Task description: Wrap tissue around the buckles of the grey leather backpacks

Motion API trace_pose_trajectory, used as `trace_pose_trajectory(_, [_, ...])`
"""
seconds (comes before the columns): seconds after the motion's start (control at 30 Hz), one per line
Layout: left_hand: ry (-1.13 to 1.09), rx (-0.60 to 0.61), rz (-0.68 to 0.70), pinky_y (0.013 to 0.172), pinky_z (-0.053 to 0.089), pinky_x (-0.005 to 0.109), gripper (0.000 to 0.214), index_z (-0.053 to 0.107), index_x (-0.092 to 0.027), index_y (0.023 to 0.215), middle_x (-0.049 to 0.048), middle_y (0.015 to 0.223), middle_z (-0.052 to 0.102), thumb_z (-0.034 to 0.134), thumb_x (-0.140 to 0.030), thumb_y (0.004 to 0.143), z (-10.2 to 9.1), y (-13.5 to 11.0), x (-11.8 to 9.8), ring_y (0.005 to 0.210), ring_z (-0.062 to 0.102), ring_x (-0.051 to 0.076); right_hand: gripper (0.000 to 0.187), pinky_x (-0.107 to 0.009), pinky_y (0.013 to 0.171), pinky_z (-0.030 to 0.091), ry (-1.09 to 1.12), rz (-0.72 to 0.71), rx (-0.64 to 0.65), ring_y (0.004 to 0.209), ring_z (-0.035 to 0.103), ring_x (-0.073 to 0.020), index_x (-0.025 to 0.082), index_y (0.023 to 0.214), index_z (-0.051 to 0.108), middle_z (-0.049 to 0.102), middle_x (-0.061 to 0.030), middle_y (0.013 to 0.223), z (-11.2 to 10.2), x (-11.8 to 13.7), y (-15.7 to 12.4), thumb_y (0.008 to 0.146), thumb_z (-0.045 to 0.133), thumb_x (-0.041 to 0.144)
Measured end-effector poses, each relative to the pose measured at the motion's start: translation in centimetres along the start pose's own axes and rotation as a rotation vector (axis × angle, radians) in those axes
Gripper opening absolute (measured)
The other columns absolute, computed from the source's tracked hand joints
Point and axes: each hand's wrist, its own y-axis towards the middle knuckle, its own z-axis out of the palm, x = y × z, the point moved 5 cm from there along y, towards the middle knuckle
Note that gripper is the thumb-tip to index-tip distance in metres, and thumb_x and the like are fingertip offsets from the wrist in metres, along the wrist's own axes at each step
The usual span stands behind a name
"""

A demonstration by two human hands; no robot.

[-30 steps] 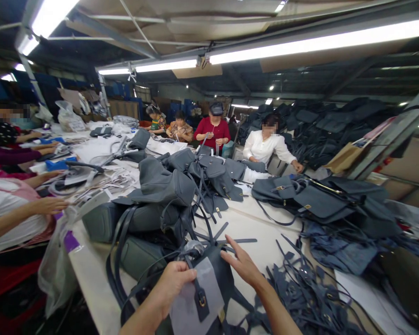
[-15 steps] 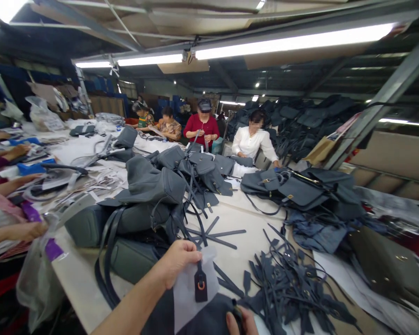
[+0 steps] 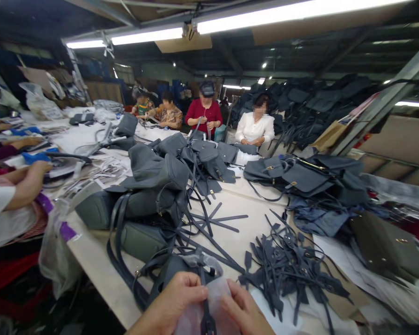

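Note:
At the bottom edge both my hands meet over a translucent white wrapping sheet (image 3: 199, 316) with a dark strap tab (image 3: 207, 321) lying against it. My left hand (image 3: 176, 302) is closed, its fingers pinching the sheet's left side. My right hand (image 3: 242, 309) is curled onto the sheet's right side. Just beyond them lies a grey-blue bag (image 3: 174, 270) with loose straps. A heap of dark leather strap pieces (image 3: 289, 270) lies on the white table (image 3: 94, 256) to the right of my hands.
Piles of grey-blue bags (image 3: 153, 181) fill the table's middle and more dark bags (image 3: 307, 174) lie at the right. Several people sit at the far end. Other people's arms (image 3: 24, 186) reach in from the left. A clear plastic bag (image 3: 56, 251) hangs off the left edge.
My right hand came back from the table to the sheet's right side. My left hand lowered the sheet with the tab toward the bottom edge. The view tilted down slightly.

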Motion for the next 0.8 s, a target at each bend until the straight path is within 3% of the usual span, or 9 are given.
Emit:
trace_pose_trajectory(0.1, [0.052,-0.032,0.029,0.05,0.028,0.023,0.03,0.05,-0.018,0.05,-0.0059,0.046,0.047,0.076,-0.032,0.051,-0.7,-0.6,-0.1,0.047,0.04,0.009,0.046,-0.029,0.066,0.049,0.14,0.078,0.108,0.068,0.065,-0.0198,0.016,0.087,0.073,0.073,-0.0033,0.074,2.9,-1.1,-0.1,0.061,0.08,0.053])
trace_pose_trajectory(0.23, [0.138,-0.052,0.093,0.055,0.034,0.024,0.017,0.059,-0.016,0.06,-0.0045,0.055,0.053,0.071,-0.028,0.057,-1.6,-1.2,-0.4,0.055,0.046,0.012,0.044,-0.028,0.064,0.05,0.337,0.156,0.035,0.066,0.065,-0.0189,0.017,0.091,0.071,0.072,-0.0022,0.072,4.3,-2.3,-0.6,0.063,0.08,0.05])
trace_pose_trajectory(0.37, [0.275,-0.109,0.18,0.056,0.035,0.025,0.007,0.062,-0.016,0.065,-0.0038,0.059,0.056,0.063,-0.018,0.059,-2.2,-1.2,-1.4,0.058,0.048,0.013,0.049,-0.033,0.068,0.053,0.4,0.12,-0.104,0.072,0.069,-0.0231,0.017,0.098,0.069,0.075,-0.0048,0.079,4.3,-2.2,-0.4,0.065,0.078,0.052])
trace_pose_trajectory(0.5, [0.206,-0.172,0.353,0.063,0.041,0.024,0.044,0.063,-0.019,0.097,-0.0035,0.075,0.06,0.068,-0.011,0.055,-2.6,-1.6,-2.7,0.071,0.056,0.016,0.054,-0.035,0.069,0.054,0.335,0.068,-0.141,0.076,0.069,-0.0255,0.018,0.102,0.066,0.076,-0.0065,0.085,4.3,-1.7,0.0,0.06,0.082,0.047])
trace_pose_trajectory(0.57, [0.039,-0.137,0.307,0.066,0.044,0.026,0.051,0.058,-0.021,0.106,-0.0014,0.081,0.064,0.076,-0.02,0.059,-2.8,-2.0,-2.2,0.074,0.06,0.018,0.057,-0.035,0.069,0.054,0.302,0.054,-0.161,0.075,0.069,-0.0256,0.018,0.103,0.066,0.077,-0.0067,0.084,4.2,-1.5,0.0,0.055,0.086,0.041])
trace_pose_trajectory(0.67, [-0.233,-0.03,0.143,0.07,0.049,0.031,0.042,0.06,-0.02,0.098,0.0046,0.084,0.069,0.075,-0.045,0.068,-3.1,-3.1,-0.2,0.075,0.064,0.021,0.056,-0.035,0.07,0.054,0.327,0.038,-0.189,0.076,0.069,-0.026,0.018,0.101,0.065,0.077,-0.0069,0.085,4.0,-1.6,-0.2,0.054,0.087,0.037])
trace_pose_trajectory(0.8, [-0.247,0.076,0.053,0.076,0.05,0.036,0.043,0.069,-0.014,0.091,0.0102,0.08,0.072,0.076,-0.05,0.067,-3.0,-4.0,2.0,0.079,0.068,0.027,0.058,-0.034,0.069,0.055,0.368,0.063,-0.192,0.076,0.07,-0.0257,0.018,0.103,0.064,0.077,-0.0066,0.082,3.7,-2.3,-0.4,0.054,0.086,0.039])
